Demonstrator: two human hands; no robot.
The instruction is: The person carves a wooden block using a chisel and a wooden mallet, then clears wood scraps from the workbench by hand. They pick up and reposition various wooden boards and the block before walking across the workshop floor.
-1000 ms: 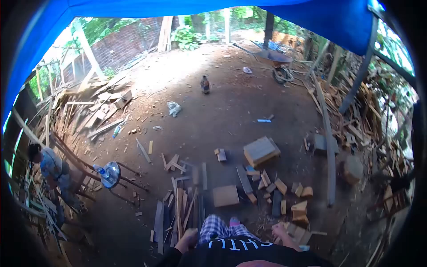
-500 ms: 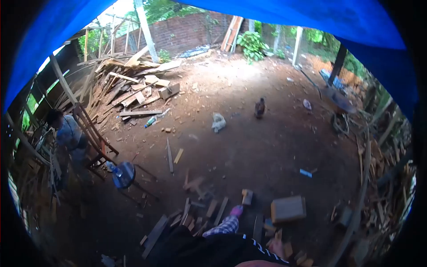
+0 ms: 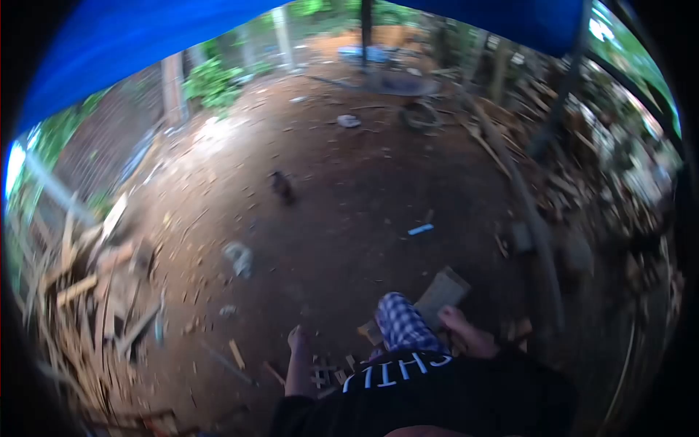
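Note:
My left hand (image 3: 296,337) hangs over the dirt floor at the lower middle, left of my checkered trouser leg (image 3: 406,320). Its fingers look curled but are too small and blurred to read. To the right of that leg, my right hand (image 3: 453,318) is beside a flat wooden block (image 3: 443,291) on the ground. Whether it touches the block or holds anything cannot be made out. Small wood offcuts (image 3: 341,376) lie between my left arm and the leg.
A wood pile (image 3: 109,291) stands at the left, with more scrap wood (image 3: 575,175) at the right behind a long pole (image 3: 535,218). A wheelbarrow (image 3: 402,84) is at the back. A chicken (image 3: 282,188) and a pale bag (image 3: 239,259) are on the ground.
The view has swung to the right, so the chair, the stool and the other person are out of sight. Both my forearms now show in front of my body.

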